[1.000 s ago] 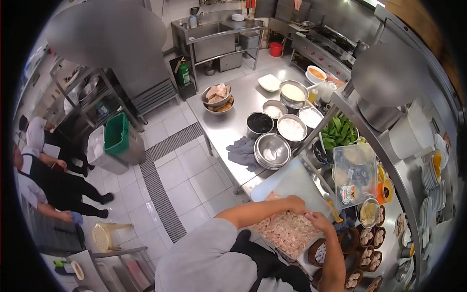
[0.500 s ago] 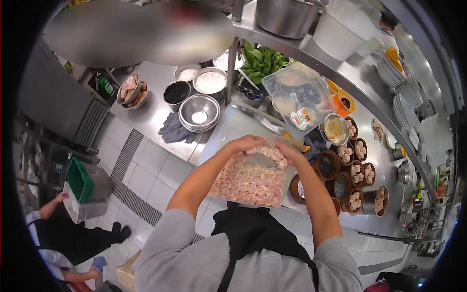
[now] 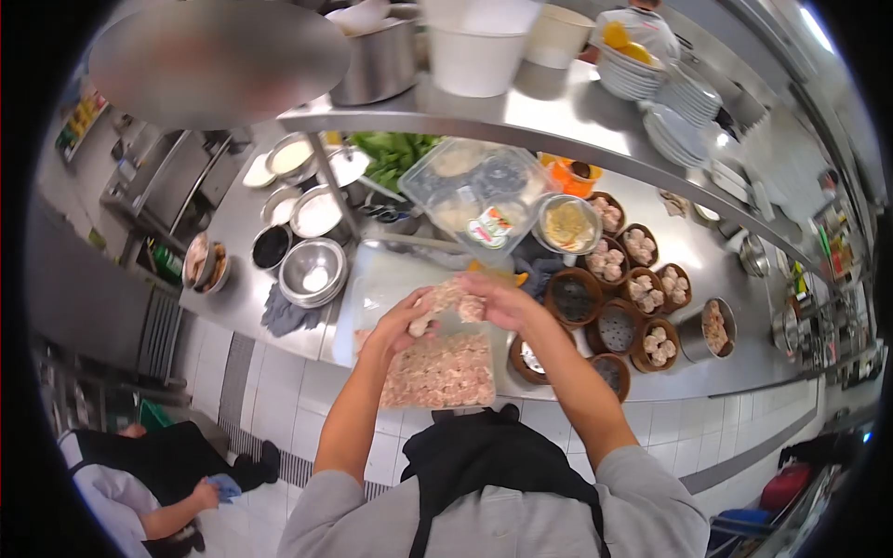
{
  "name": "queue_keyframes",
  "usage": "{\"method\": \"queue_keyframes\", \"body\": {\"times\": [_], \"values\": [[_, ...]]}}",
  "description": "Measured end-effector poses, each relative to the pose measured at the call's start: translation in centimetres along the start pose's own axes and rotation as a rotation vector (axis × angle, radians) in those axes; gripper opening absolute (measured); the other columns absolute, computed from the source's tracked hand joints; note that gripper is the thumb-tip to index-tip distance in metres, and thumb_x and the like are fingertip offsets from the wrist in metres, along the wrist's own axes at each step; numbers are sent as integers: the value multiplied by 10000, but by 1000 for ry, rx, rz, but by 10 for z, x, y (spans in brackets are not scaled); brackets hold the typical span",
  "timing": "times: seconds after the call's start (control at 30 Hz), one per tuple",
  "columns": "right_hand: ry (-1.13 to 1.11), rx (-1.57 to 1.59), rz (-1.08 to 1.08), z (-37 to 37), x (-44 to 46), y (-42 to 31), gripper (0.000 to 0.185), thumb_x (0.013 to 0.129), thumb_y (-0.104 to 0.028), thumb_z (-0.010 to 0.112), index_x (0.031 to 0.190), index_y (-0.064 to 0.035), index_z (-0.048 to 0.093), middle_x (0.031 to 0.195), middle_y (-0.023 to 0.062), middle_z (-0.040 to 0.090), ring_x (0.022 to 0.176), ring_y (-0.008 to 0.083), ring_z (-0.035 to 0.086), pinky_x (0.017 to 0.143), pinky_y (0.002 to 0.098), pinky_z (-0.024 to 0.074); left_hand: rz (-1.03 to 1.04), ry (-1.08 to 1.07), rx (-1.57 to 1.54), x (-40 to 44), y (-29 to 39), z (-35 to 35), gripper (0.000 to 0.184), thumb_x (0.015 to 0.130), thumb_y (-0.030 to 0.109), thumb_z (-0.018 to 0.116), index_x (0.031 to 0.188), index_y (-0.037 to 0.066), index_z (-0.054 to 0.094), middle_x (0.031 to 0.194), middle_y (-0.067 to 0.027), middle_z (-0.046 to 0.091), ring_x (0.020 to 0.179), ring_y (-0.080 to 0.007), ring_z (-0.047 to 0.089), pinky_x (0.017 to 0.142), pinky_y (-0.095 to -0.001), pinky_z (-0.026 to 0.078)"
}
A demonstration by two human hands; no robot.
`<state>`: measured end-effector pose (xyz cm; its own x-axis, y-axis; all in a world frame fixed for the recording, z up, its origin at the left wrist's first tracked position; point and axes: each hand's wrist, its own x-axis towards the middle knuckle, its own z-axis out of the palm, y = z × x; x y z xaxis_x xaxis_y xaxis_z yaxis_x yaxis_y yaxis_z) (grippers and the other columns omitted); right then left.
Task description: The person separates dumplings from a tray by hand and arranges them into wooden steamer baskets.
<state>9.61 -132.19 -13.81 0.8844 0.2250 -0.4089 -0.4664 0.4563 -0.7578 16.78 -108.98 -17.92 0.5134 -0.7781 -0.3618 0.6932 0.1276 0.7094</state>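
Observation:
A short row of pale pink raw meat dumplings (image 3: 448, 299) is held between my two hands, beyond the far edge of the tray and over the pale cutting board (image 3: 372, 279). My left hand (image 3: 400, 321) curls round the left end of the row. On the right end, my right hand (image 3: 498, 299) grips with fingers and thumb. Closer to my body is a shallow tray (image 3: 437, 406) packed with more of these dumplings (image 3: 439, 367). Its far part is partly hidden by my hands.
Round steamers (image 3: 614, 327) stand to the right, several holding dumplings, beside a metal pot (image 3: 707, 330). A clear plastic box (image 3: 479, 191) lies behind the board. Metal bowls (image 3: 313, 272) sit left. A steel shelf (image 3: 521, 116) crosses above. A co-worker (image 3: 153, 474) is at lower left.
The view has turned to the right. My hands have raised the row of dumplings away from the tray, and my left hand has shifted round its left end. The co-worker at left has moved.

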Motion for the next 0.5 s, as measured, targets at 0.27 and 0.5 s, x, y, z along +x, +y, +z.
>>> {"method": "queue_keyframes", "body": {"times": [0.27, 0.5], "values": [[3, 78, -286, 5, -84, -4, 481, 880, -171, 654, 1311, -47, 481, 1116, 102, 576, 1043, 240, 591, 903, 357, 486, 64, -164, -367, 25, -64, 28, 512, 871, 255, 670, 1321, 167, 442, 1028, -38, 570, 793, -214, 560, 663, -386, 518], [425, 399, -278, -116, -130, 14, 431, 967, -248, 539, 1274, 46, 471, 1153, 147, 545, 1039, 313, 606, 896, 421, 517, 100, -148, -402, 19, -85, 53, 467, 872, 276, 664, 1270, 168, 444, 972, -28, 551, 790, -208, 544, 672, -387, 500]]}}
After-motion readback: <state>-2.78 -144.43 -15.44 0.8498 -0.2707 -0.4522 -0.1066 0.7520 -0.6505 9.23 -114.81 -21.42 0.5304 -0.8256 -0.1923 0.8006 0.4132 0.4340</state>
